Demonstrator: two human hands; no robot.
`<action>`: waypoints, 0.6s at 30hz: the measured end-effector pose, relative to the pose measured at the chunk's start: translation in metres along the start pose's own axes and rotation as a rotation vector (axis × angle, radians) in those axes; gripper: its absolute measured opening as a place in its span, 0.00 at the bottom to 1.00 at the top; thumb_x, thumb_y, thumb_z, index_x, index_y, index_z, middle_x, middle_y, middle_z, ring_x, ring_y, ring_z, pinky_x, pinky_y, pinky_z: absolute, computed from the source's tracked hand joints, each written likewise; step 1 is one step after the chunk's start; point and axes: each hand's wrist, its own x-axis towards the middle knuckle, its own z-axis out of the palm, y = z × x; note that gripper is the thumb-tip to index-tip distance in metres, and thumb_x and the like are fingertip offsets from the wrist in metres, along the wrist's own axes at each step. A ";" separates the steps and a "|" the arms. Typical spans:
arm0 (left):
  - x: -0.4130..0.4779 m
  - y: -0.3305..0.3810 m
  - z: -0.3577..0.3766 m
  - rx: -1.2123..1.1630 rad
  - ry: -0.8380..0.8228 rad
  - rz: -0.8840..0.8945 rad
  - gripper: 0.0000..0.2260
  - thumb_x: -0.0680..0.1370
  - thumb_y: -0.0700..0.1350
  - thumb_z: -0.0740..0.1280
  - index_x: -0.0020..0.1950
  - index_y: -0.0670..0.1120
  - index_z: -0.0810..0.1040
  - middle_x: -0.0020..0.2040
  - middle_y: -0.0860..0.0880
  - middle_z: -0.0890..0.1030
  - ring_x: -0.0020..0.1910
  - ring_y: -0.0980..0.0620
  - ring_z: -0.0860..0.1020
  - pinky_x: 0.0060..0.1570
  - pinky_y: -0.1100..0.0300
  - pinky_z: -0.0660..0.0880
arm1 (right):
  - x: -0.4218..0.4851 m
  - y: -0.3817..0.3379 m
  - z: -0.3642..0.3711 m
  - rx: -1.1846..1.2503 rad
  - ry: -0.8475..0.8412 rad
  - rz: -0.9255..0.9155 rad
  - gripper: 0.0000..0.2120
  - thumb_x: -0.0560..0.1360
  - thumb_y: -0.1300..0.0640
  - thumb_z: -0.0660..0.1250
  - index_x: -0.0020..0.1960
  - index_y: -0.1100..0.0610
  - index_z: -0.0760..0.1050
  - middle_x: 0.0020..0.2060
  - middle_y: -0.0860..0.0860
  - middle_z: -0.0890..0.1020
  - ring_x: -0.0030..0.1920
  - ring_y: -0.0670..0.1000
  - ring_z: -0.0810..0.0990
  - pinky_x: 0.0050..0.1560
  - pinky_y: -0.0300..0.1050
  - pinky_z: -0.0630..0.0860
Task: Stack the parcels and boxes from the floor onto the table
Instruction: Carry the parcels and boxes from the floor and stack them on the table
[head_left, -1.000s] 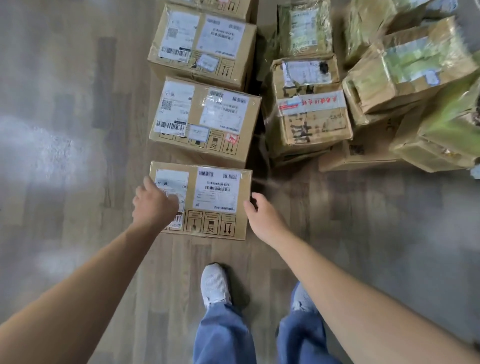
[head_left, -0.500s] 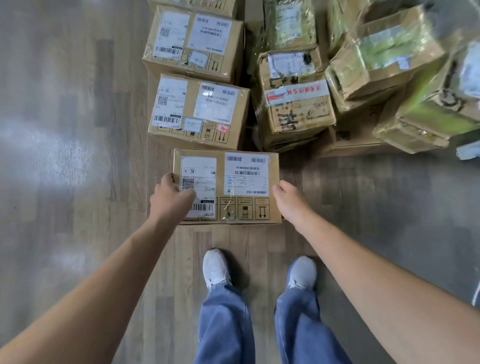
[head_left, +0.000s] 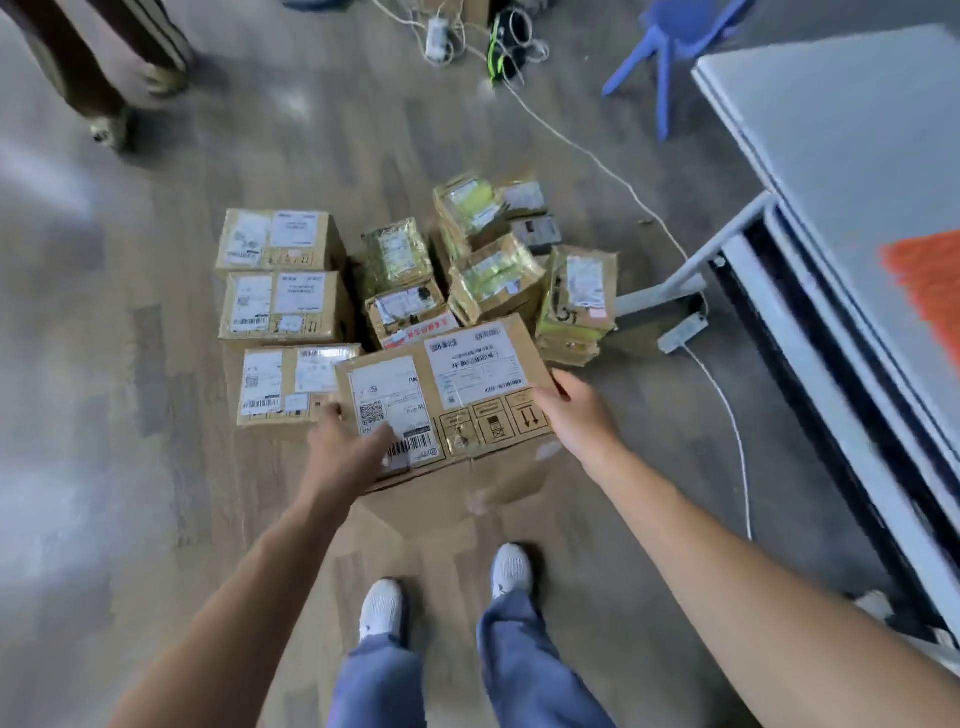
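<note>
Lifted since a second ago: brown cardboard box with white labels (head_left: 447, 400) is off the wooden floor (head_left: 156, 467), tilted, clamped between both hands. Left hand (head_left: 345, 457) grips its near-left corner, right hand (head_left: 576, 410) its right edge, arms outstretched. Risk: side grip slips on the tilt; white cable (head_left: 727, 415) beside the grey desk (head_left: 831, 156) could trip the person.

Brown box (head_left: 483, 415) w/ white labels (head_left: 470, 364); yellow-green parcels (head_left: 488, 280); blue chair (head_left: 662, 52); grey table (head_left: 831, 130) w/ orange patch (head_left: 930, 280).

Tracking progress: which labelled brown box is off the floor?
The nearest box, tilted, gripped between the left hand and right hand; the row of three boxes lies on the floor.
</note>
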 end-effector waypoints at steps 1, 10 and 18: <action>-0.008 0.018 0.001 -0.022 -0.018 0.019 0.21 0.69 0.44 0.70 0.59 0.42 0.69 0.50 0.42 0.79 0.40 0.47 0.78 0.28 0.59 0.75 | -0.013 -0.010 -0.017 0.025 0.029 -0.023 0.14 0.76 0.46 0.62 0.61 0.43 0.76 0.52 0.41 0.81 0.52 0.51 0.81 0.51 0.56 0.79; -0.071 0.152 -0.005 -0.123 -0.259 0.096 0.06 0.74 0.41 0.66 0.50 0.41 0.77 0.29 0.50 0.80 0.20 0.57 0.76 0.20 0.69 0.69 | -0.110 -0.079 -0.130 0.158 0.509 -0.148 0.09 0.74 0.53 0.67 0.47 0.59 0.80 0.40 0.52 0.82 0.32 0.39 0.78 0.27 0.33 0.70; -0.139 0.225 0.039 0.062 -0.375 0.414 0.05 0.74 0.47 0.66 0.43 0.47 0.80 0.36 0.49 0.79 0.32 0.52 0.75 0.26 0.66 0.68 | -0.185 -0.089 -0.208 0.231 0.857 -0.164 0.10 0.74 0.56 0.66 0.35 0.57 0.76 0.27 0.48 0.77 0.23 0.36 0.73 0.21 0.29 0.64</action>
